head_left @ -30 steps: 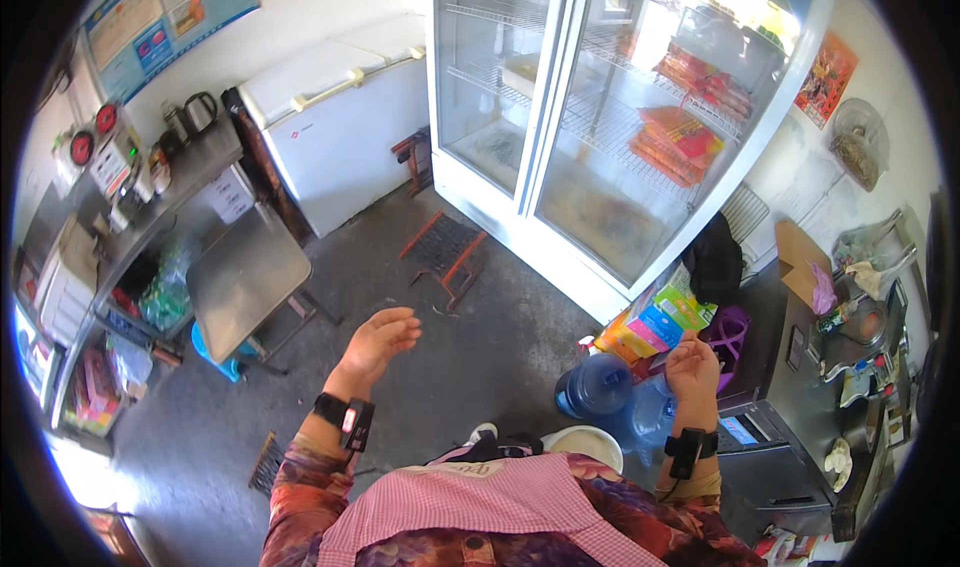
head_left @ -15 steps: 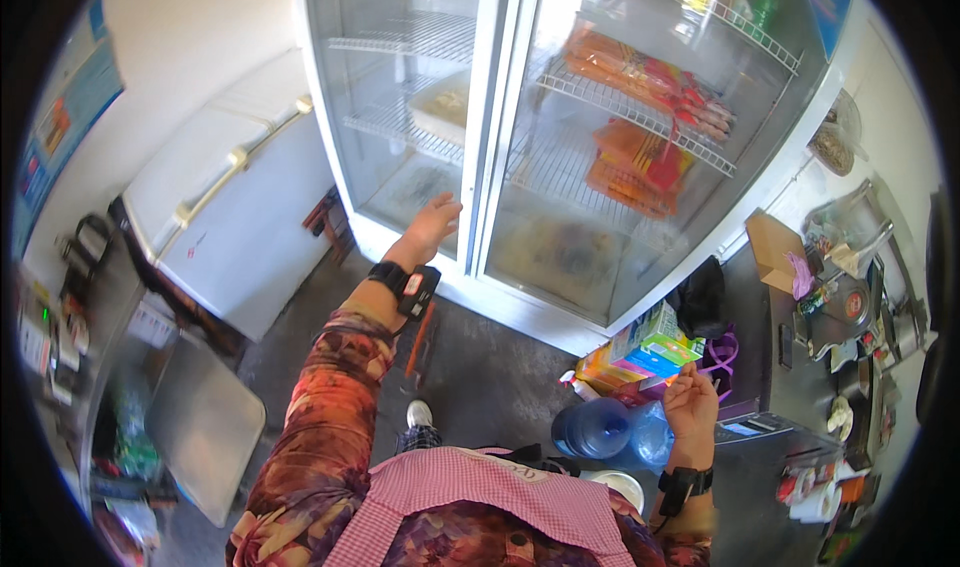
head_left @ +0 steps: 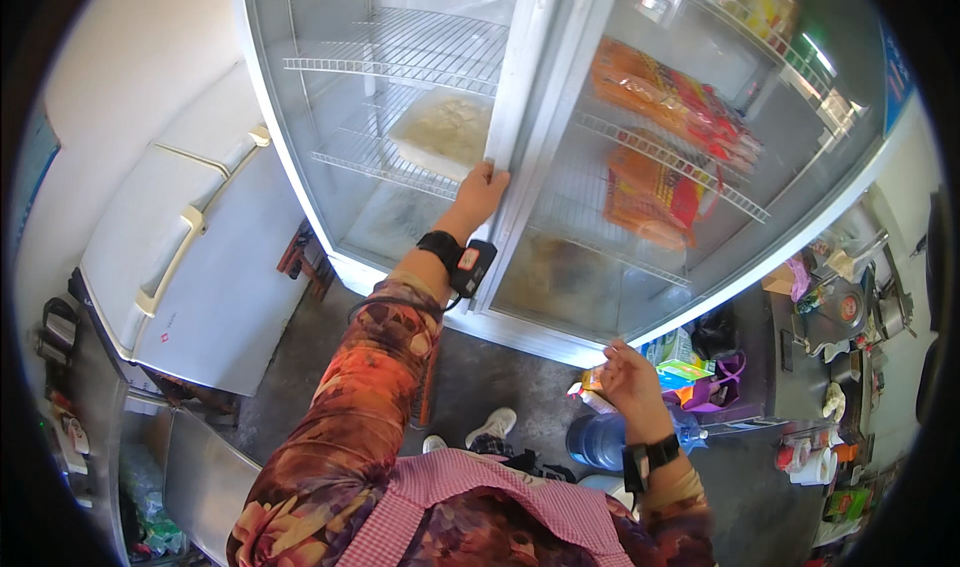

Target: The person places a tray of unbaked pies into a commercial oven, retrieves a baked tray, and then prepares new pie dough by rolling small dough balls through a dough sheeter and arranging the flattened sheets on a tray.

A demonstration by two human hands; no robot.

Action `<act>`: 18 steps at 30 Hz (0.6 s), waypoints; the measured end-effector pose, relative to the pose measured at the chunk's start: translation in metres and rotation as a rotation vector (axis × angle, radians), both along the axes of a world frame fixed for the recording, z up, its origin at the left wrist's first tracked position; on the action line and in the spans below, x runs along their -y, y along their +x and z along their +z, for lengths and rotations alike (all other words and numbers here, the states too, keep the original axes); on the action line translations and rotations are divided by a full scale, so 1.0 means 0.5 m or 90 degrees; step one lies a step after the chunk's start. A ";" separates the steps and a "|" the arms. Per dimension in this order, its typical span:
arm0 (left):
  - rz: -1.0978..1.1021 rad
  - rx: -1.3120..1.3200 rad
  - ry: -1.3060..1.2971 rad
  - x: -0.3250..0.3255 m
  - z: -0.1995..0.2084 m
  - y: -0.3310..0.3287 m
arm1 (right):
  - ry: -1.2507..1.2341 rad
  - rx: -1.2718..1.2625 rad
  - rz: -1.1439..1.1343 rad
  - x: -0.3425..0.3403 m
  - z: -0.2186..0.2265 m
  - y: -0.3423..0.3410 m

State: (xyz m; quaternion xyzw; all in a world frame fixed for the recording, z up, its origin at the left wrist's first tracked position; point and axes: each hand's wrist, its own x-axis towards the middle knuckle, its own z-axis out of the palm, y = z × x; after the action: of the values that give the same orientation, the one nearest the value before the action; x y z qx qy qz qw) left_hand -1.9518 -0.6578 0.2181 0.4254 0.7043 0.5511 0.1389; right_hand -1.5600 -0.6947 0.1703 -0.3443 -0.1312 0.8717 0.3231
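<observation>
A tall white display refrigerator [head_left: 520,107] with two glass doors stands before me. My left hand [head_left: 480,199] is at the inner edge of its left glass door [head_left: 400,227], fingers closed against the white door frame. Behind that glass, a white tub [head_left: 445,127] of pale food sits on a wire shelf. Orange packets [head_left: 655,97] lie on the shelves behind the right door [head_left: 570,197]. Below the refrigerator's lower right edge, my right hand [head_left: 632,387] hangs in the air with its fingers loosely bent and apart, holding nothing.
A white chest freezer [head_left: 200,277] with a beige handle stands at the left. On the floor at the right are a blue water jug [head_left: 597,441], cartons [head_left: 675,355] and a purple bag [head_left: 722,382]. A counter [head_left: 795,367] carrying kitchenware runs along the right.
I am nearer the refrigerator. My left hand has moved up and right onto the left door's edge. My right hand has shifted left and slightly up.
</observation>
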 end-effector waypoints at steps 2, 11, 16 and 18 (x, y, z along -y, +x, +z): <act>-0.054 0.015 0.049 0.044 0.005 0.013 | 0.042 0.033 0.095 -0.021 -0.009 -0.072; -0.022 0.444 0.120 0.485 -0.011 0.017 | 0.285 -0.010 0.393 -0.135 -0.065 -0.534; 0.359 0.469 0.363 0.673 -0.026 0.023 | 0.282 -0.025 0.268 -0.214 -0.082 -0.765; 0.447 0.391 0.408 0.736 -0.033 0.012 | 0.151 0.083 0.132 -0.253 -0.075 -0.850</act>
State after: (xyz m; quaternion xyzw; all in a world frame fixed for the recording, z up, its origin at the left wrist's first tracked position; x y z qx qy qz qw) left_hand -1.9456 -1.0257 0.2015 0.0067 0.5281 0.8491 0.0097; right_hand -1.9848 -0.5683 0.1327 -0.3444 -0.2888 0.8544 0.2606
